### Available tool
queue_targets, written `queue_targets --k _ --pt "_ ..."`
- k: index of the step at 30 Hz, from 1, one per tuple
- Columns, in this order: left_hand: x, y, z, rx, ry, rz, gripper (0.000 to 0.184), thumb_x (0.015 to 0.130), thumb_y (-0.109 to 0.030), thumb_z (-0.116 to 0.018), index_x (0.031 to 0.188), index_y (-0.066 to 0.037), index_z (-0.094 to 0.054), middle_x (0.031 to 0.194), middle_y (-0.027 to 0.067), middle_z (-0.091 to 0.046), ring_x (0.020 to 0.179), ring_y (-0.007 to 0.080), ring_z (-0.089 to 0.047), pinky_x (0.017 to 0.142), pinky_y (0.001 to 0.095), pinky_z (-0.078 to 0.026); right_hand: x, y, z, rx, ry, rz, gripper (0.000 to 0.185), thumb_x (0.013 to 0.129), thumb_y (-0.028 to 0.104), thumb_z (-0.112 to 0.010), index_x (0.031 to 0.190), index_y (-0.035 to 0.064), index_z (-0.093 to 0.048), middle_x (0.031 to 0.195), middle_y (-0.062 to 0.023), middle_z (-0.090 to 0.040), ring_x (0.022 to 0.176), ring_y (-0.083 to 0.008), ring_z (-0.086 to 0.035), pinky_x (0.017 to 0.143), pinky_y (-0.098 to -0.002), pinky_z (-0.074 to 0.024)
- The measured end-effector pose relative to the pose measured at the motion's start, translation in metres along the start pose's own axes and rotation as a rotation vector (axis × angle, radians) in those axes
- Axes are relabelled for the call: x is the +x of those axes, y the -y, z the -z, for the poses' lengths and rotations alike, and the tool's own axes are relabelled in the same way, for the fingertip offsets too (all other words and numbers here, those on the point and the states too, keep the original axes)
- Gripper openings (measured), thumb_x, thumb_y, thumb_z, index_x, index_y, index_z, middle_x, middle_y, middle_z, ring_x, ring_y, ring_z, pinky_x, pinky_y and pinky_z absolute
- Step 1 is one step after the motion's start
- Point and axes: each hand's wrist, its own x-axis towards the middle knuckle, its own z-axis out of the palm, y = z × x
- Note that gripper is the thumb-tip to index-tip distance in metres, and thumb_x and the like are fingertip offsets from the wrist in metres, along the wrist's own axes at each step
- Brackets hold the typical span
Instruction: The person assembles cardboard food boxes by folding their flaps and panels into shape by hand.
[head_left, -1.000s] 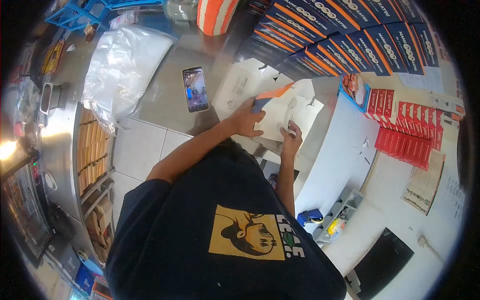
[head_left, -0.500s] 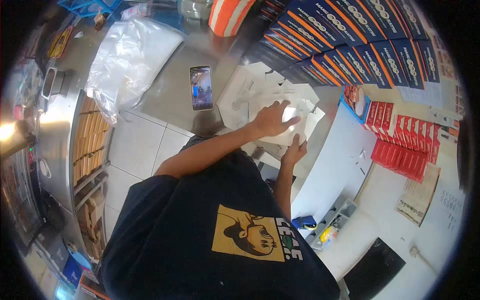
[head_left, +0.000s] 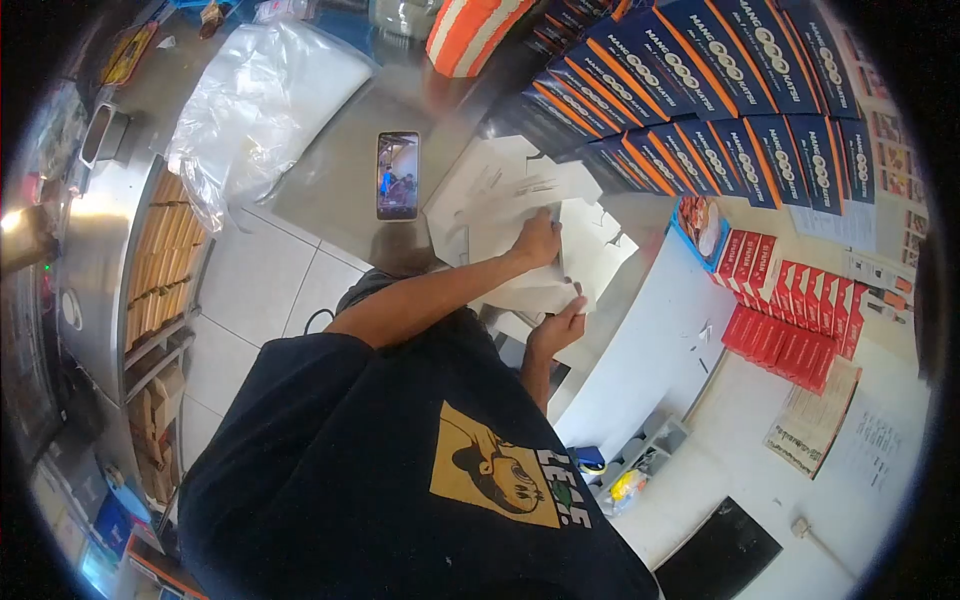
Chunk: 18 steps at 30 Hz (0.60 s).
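Note:
A pale, unfolded cardboard box blank (head_left: 510, 215) with cut tabs is lifted and slightly blurred over the metal counter. My left hand (head_left: 538, 242) is closed on its edge near the middle. Nearer my body, my right hand (head_left: 562, 326) pinches the blank's near corner between thumb and fingers. Beneath and to the right, another pale cardboard blank (head_left: 595, 240) with notched edges lies flat. A phone (head_left: 398, 175) with a lit screen lies on the counter left of the blanks.
Dark blue and orange printed boxes (head_left: 690, 70) are stacked at the back right, with red boxes (head_left: 790, 300) beyond the white surface (head_left: 630, 350). Clear plastic bags (head_left: 260, 110) hang over the counter's left edge. An orange-and-white striped item (head_left: 475, 35) stands at the back.
My left hand, spread flat over the cardboard before, is now closed on a blank's edge. The blank has lifted and tilted leftward, showing another beneath. My right hand has shifted slightly left and nearer my body.

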Motion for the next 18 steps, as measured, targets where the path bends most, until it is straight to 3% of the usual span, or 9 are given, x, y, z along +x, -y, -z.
queue_targets --k 3,5,7,9,10,12,14,18 --pt "-0.004 0.003 -0.001 0.003 -0.103 0.036 0.035 0.095 -0.020 -0.062 0.111 0.010 -0.057 0.099 0.0305 -0.069 0.094 0.0465 -0.068 0.086 0.0519 -0.053 -0.006 -0.005 -0.009 0.036 -0.026 0.049 0.043 0.108 0.032 -0.048 0.117 -0.0063 -0.067 0.098 -0.0109 -0.069 0.081 -0.0156 -0.062 0.070 -0.0306 -0.0512" --pt "-0.005 0.004 0.002 -0.014 -0.048 0.098 0.035 0.094 -0.023 -0.063 0.109 0.009 -0.059 0.099 0.0296 -0.069 0.094 0.0459 -0.068 0.086 0.0515 -0.053 -0.004 -0.003 -0.008 0.057 -0.034 0.075 0.044 0.108 0.032 -0.048 0.116 -0.0062 -0.067 0.091 -0.0102 -0.070 0.075 -0.0156 -0.060 0.067 -0.0312 -0.0503" --pt "-0.009 -0.002 0.011 -0.030 0.013 0.163 0.036 0.093 -0.025 -0.064 0.107 0.008 -0.060 0.100 0.0288 -0.070 0.095 0.0454 -0.069 0.086 0.0512 -0.054 -0.008 0.011 0.001 -0.534 0.215 0.258 0.039 0.107 0.030 -0.050 0.114 -0.0038 -0.068 0.084 -0.0112 -0.071 0.069 -0.0141 -0.056 0.063 -0.0322 -0.0464" --pt "-0.011 -0.009 0.016 0.072 0.220 0.152 0.039 0.092 -0.030 -0.064 0.110 0.004 -0.062 0.100 0.0267 -0.070 0.095 0.0451 -0.068 0.087 0.0516 -0.054 -0.010 0.021 -0.003 -0.565 0.232 0.264 0.038 0.107 0.029 -0.050 0.113 -0.0030 -0.068 0.079 -0.0116 -0.069 0.066 -0.0145 -0.054 0.061 -0.0330 -0.0447" --pt "-0.012 -0.005 0.009 0.070 0.217 0.150 0.039 0.092 -0.030 -0.064 0.110 0.004 -0.062 0.100 0.0267 -0.070 0.095 0.0451 -0.068 0.087 0.0516 -0.054 -0.010 0.023 -0.004 -0.596 0.248 0.263 0.036 0.106 0.028 -0.050 0.111 -0.0022 -0.068 0.074 -0.0121 -0.067 0.063 -0.0149 -0.051 0.060 -0.0339 -0.0429" --pt "-0.023 0.000 -0.003 0.159 0.101 0.013 0.036 0.091 -0.029 -0.062 0.112 0.000 -0.063 0.098 0.0258 -0.071 0.094 0.0452 -0.068 0.087 0.0522 -0.054 -0.006 0.020 -0.004 -0.607 0.253 0.291 0.037 0.106 0.028 -0.048 0.111 -0.0025 -0.068 0.073 -0.0137 -0.066 0.062 -0.0167 -0.051 0.060 -0.0350 -0.0433" --pt "-0.025 -0.002 -0.003 0.120 0.139 0.035 0.032 0.092 -0.026 -0.060 0.111 -0.001 -0.062 0.099 0.0267 -0.070 0.094 0.0456 -0.068 0.087 0.0524 -0.054 -0.001 0.012 -0.001 -0.616 0.255 0.318 0.037 0.107 0.028 -0.047 0.111 -0.0027 -0.068 0.072 -0.0154 -0.065 0.061 -0.0184 -0.051 0.060 -0.0361 -0.0437" --pt "-0.029 0.001 -0.006 0.220 0.199 -0.116 0.028 0.093 -0.025 -0.059 0.109 -0.001 -0.061 0.094 0.0253 -0.069 0.091 0.0464 -0.067 0.085 0.0544 -0.053 0.003 0.006 0.002 -0.647 0.307 0.274 0.037 0.107 0.027 -0.046 0.113 -0.0033 -0.068 0.072 -0.0164 -0.064 0.062 -0.0209 -0.055 0.061 -0.0363 -0.0460"
